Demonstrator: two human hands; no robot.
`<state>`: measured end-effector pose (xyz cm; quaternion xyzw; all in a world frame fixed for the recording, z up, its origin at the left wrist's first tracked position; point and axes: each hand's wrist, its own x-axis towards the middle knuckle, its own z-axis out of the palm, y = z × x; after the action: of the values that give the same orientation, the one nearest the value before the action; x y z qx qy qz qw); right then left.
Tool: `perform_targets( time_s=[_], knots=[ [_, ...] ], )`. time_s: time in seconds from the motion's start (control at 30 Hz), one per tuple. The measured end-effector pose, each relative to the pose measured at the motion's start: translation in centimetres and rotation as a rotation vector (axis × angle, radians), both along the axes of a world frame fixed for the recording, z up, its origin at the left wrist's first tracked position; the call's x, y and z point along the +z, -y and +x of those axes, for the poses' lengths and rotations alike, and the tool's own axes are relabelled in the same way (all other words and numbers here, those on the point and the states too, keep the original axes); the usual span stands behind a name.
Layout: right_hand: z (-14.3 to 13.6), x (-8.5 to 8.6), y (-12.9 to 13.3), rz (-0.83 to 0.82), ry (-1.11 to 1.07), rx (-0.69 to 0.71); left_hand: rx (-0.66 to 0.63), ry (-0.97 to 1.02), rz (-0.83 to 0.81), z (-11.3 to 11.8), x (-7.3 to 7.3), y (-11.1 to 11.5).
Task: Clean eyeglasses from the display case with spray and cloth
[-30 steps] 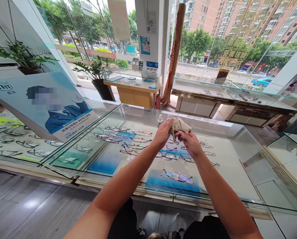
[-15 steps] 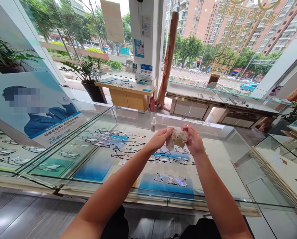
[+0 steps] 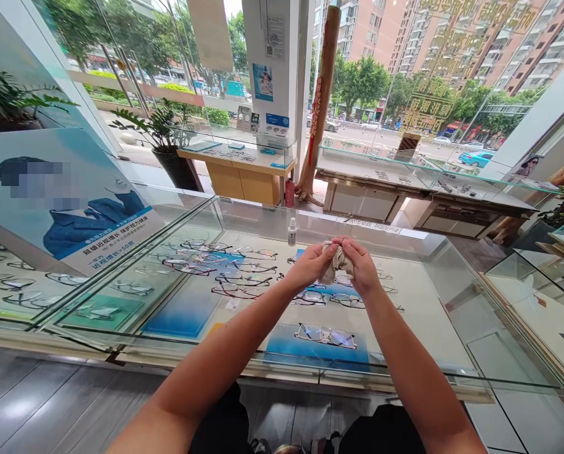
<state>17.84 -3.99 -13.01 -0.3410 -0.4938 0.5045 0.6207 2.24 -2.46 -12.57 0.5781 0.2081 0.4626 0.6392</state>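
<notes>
We have one view only, from the head camera, looking forward and down along both forearms. The left hand (image 3: 313, 265) and right hand (image 3: 362, 271) sit mid-frame, close to the lens, above the glass tabletop (image 3: 433, 302). Farther off, the view faces the shop windows (image 3: 405, 75) and street.

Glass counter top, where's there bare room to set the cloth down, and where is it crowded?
On the glass counter, the stretch right of the right hand is bare, as is the near edge past the left hand. The small bottle takes the far edge; the poster crowds the left. Both hands grip the cloth.
</notes>
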Motion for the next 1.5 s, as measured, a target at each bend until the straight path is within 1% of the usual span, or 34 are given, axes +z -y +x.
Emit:
perform_targets(
  time_s=[0.13, 0.27, 0.33, 0.43, 0.57, 0.7, 0.87, 0.93, 1.1, 1.2, 1.3, 1.4, 1.5],
  knots=[
    [-0.1, 0.2, 0.1, 0.004, -0.015, 0.017, 0.018, 0.015, -0.026, 0.1, -0.2, 0.0],
    [-0.2, 0.3, 0.1, -0.012, -0.016, 0.005, 0.033, -0.017, -0.031, 0.0, -0.6, -0.2],
    [-0.1, 0.3, 0.1, -0.015, -0.013, 0.002, 0.022, -0.031, -0.031, 0.0, -0.6, -0.2],
    [0.0, 0.3, 0.0, -0.004, -0.010, 0.008, -0.054, -0.046, -0.015, -0.4, -0.5, -0.2],
    [0.4, 0.3, -0.2, 0.025, 0.010, -0.011, -0.182, -0.092, 0.029, -1.2, 0.2, -0.2],
    [0.6, 0.0, -0.4, 0.044, 0.010, -0.017, -0.216, -0.128, 0.055, -1.6, 0.6, -0.2],
    [0.2, -0.5, -0.6, 0.054, -0.001, -0.035, -0.147, -0.121, 0.084, -1.0, 0.3, 0.1],
    [0.1, -0.7, -0.6, 0.061, 0.009, -0.034, -0.084, -0.113, 0.110, -0.7, 0.1, 0.1],
    [0.1, -0.8, -0.7, 0.110, 0.063, -0.031, 0.121, -0.153, 0.177, -0.2, -0.7, -0.3],
    [0.0, -0.7, -0.6, 0.101, 0.047, -0.007, 0.182, -0.146, 0.194, -0.1, -1.2, -0.7],
    [-0.2, -0.6, -0.5, 0.065, -0.009, 0.009, 0.197, -0.116, 0.192, -0.3, -1.2, -0.9],
    [-0.4, -0.7, -0.5, 0.019, -0.026, -0.001, 0.151, -0.061, 0.144, -0.5, -1.1, -0.9],
    [-0.5, -0.9, -0.4, 0.019, 0.000, 0.007, 0.112, -0.008, 0.077, -0.5, -0.8, -0.8]
  ],
)
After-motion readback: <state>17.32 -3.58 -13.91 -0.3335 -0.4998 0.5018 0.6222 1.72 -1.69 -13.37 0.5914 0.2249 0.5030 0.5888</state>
